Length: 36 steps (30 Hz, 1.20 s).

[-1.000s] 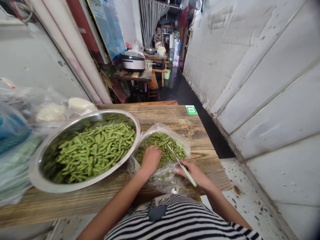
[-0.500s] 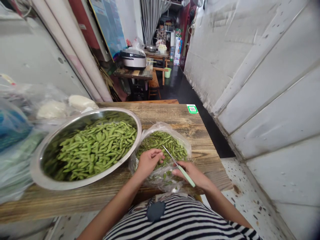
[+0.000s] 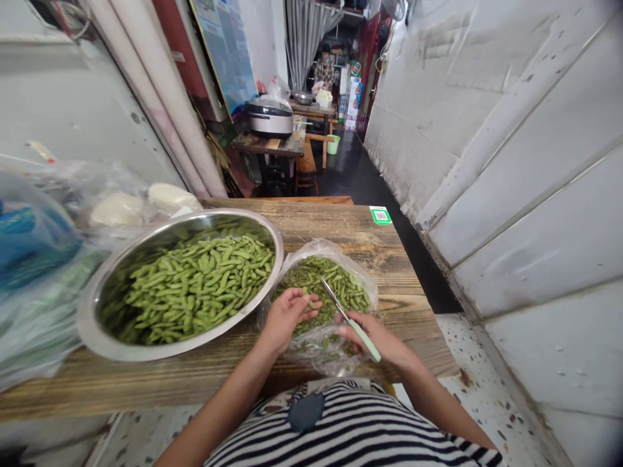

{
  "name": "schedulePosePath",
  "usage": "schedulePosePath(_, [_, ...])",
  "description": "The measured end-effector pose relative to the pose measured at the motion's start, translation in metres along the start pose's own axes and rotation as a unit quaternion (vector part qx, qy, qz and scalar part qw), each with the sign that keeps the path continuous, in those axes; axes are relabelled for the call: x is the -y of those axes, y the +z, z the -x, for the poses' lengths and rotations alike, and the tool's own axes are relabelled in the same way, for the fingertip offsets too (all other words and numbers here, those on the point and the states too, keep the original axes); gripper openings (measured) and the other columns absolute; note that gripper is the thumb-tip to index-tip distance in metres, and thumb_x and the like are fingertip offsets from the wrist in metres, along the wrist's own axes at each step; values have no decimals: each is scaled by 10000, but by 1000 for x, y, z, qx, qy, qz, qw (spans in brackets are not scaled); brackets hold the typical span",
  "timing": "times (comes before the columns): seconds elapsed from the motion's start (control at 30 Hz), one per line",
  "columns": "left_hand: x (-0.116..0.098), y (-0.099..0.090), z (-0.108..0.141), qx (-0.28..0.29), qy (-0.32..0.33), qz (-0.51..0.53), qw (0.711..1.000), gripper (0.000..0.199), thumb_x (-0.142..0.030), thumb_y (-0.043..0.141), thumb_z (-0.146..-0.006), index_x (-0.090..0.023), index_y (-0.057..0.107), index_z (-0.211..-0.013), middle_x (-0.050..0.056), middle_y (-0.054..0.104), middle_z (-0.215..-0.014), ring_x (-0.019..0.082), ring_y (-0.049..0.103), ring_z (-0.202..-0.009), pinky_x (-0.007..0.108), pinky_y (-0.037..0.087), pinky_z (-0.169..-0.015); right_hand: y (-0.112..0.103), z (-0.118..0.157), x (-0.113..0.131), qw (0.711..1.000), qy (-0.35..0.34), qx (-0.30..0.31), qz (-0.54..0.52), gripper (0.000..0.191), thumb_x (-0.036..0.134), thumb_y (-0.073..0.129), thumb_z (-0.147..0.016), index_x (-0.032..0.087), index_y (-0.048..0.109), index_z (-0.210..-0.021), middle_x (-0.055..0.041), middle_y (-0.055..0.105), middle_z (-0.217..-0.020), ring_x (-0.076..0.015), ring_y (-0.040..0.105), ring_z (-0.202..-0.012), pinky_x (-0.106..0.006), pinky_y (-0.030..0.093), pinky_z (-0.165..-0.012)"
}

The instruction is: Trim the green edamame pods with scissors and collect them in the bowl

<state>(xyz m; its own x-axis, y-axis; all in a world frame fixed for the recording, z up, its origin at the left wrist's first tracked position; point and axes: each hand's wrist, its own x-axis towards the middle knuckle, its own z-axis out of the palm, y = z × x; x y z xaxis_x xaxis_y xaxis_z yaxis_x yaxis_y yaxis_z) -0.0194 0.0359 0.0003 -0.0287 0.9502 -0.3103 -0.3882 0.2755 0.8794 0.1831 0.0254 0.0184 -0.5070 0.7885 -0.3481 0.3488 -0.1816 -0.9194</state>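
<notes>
A large steel bowl (image 3: 180, 349) holding many green bean pods (image 3: 195, 285) stands on the left of the wooden table. Right of it lies a clear plastic bag (image 3: 316, 248), opened out, with more pods (image 3: 348, 285) inside. My left hand (image 3: 287, 316) is over the bag's left part, a green pod pinched at its fingertips. My right hand (image 3: 372, 334) grips scissors with pale green handles (image 3: 364, 338), at the bag's right side. The metal blades (image 3: 333, 295) point up and left over the pods, and look nearly closed.
Plastic bags with white and blue contents (image 3: 36, 246) lie left of the bowl. A green QR card (image 3: 381, 215) is near the wooden table's (image 3: 335, 220) far right corner. Farther back are a rice cooker (image 3: 269, 117) on another table and a person (image 3: 324, 68).
My left hand's fingers have spread a little and a pod now shows at the fingertips. The view has shifted slightly left, and the scissors stay in my right hand.
</notes>
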Motion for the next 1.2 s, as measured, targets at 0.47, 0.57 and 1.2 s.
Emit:
schedulePosePath(0.47, [-3, 7, -1, -50, -4, 101, 994, 326, -271, 810, -563, -131, 558, -715, -10, 636, -652, 96, 623, -642, 183, 457, -581, 8, 6, -11, 999, 4, 32, -34, 433, 566, 550, -822, 171, 547, -999, 67, 450, -543, -67, 407, -427, -157, 334, -392])
schedulePosePath(0.57, [-3, 8, 0, -54, -6, 99, 994, 322, -282, 818, -551, -123, 561, -665, 11, 654, -659, 108, 633, -659, 189, 464, -591, 8, 6, -9, 999, -1, 36, -37, 411, 559, 553, -827, 174, 544, -971, 62, 463, -552, -63, 420, -429, -152, 346, -394])
schedulePosePath(1.2, [4, -12, -2, -142, 229, -381, 885, 178, -272, 570, -726, -187, 607, -877, -9, 608, -697, 146, 561, -628, 268, 438, -643, 8, 1, -7, 991, 64, -26, -115, 435, 575, 641, -723, 171, 524, -833, 110, 393, -434, -39, 327, -317, -133, 288, -287])
